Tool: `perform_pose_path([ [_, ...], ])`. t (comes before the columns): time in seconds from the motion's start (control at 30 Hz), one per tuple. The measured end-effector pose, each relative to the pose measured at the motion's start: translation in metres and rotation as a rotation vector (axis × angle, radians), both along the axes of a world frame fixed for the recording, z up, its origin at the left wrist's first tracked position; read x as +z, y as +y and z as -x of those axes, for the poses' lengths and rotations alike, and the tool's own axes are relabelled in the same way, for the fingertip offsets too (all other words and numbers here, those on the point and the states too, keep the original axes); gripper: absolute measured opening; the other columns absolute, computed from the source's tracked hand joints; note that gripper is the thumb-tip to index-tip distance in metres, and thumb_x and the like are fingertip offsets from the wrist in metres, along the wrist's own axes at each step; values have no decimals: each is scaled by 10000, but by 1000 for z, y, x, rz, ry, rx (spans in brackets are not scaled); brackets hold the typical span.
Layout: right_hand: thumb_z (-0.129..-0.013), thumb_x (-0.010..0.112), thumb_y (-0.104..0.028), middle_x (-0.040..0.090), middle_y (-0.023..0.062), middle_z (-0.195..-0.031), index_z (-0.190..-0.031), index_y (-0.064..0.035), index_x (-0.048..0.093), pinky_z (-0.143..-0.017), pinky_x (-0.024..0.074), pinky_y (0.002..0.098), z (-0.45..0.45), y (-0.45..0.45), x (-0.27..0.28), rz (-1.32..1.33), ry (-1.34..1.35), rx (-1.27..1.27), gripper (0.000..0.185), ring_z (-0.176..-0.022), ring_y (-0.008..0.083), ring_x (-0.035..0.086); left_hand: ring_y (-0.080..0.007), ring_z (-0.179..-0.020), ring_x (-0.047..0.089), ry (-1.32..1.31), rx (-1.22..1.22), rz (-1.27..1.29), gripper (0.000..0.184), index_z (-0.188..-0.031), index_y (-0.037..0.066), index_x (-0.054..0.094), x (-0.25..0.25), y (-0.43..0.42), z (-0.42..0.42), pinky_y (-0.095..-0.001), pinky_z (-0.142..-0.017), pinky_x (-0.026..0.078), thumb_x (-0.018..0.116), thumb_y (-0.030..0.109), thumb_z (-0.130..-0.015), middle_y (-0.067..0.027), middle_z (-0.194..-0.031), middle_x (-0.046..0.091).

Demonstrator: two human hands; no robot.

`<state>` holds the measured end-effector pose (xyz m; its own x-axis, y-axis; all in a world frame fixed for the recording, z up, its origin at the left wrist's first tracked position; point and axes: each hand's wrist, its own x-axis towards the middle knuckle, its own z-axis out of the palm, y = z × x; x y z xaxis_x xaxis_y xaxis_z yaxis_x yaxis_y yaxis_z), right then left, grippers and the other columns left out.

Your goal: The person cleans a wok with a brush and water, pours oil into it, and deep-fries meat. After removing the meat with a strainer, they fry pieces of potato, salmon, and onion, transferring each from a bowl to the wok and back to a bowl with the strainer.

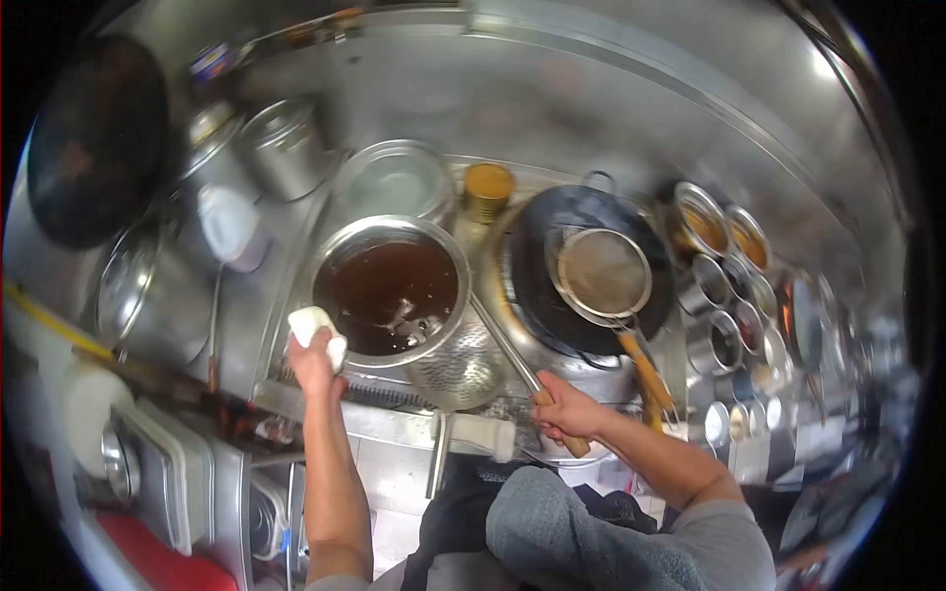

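Observation:
My left hand is closed around a white cloth at the near left rim of a large metal bowl. Dark brown liquid fills much of that bowl, with pale glare on its surface. The fingers of my right hand wrap round the wooden end of a long-handled tool. Its metal shaft runs up to the bowl's right side; the tool's far end is hidden. A perforated metal ladle or strainer lies just below the bowl.
Right of the bowl, a black wok bears a round mesh strainer. Behind stand a bowl of pale liquid and a yellowish can. Lidded pots are at left, a white jug nearby, several seasoning containers at right.

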<state>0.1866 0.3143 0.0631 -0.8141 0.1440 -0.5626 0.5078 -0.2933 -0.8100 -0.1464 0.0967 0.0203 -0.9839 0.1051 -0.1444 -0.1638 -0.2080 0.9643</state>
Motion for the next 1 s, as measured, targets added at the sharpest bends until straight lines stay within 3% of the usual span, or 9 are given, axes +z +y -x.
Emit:
perform_pose_path([
  [0.13,-895,524,-34,452,11,-676,-1125,-118,374,-406,374,285,-51,25,42,-14,-23,-68,287,-467,100,436,-181,-737,641,22,-115,-43,285,-1107,0,586,34,55,-27,-301,-602,510,618,14,-824,-85,-923,650],
  [0.23,-905,534,-51,460,16,-699,-1117,-112,377,-409,381,285,-85,41,46,2,12,-116,272,-464,103,435,-129,-560,593,58,-192,41,305,-1101,74,588,51,94,-38,-274,-359,324,656,103,-805,-34,-791,633],
  [0.47,-856,550,-33,458,8,-674,-1061,-96,375,-412,397,290,-146,83,33,266,182,-217,277,-472,100,445,-142,-596,599,93,-261,322,298,-1096,84,603,118,175,-85,-294,-406,346,659,135,-808,-39,-836,653],
  [0.5,-861,549,-35,469,6,-687,-1037,-102,381,-414,398,288,-153,88,30,294,190,-224,253,-475,93,448,-199,-682,646,122,-285,348,327,-1054,27,605,133,183,-96,-338,-492,459,688,118,-752,-89,-874,658],
  [0.63,-865,554,-59,472,-7,-665,-998,-101,405,-414,401,285,-172,98,26,368,224,-243,204,-477,81,453,-225,-698,659,181,-243,507,358,-1077,8,606,153,217,-114,-368,-521,484,686,83,-736,-115,-891,665],
  [0.87,-860,558,-71,470,-14,-651,-966,-96,432,-409,416,282,-196,115,17,408,261,-214,166,-475,72,458,-232,-733,675,200,-249,437,359,-1083,-8,627,156,233,-134,-375,-568,509,668,31,-729,-103,-920,677],
  [1.0,-856,560,-71,470,-11,-651,-957,-92,433,-407,420,285,-209,121,20,414,276,-199,163,-477,75,465,-221,-746,673,185,-206,522,373,-1107,10,630,170,237,-160,-374,-572,504,665,37,-736,-97,-919,678],
])
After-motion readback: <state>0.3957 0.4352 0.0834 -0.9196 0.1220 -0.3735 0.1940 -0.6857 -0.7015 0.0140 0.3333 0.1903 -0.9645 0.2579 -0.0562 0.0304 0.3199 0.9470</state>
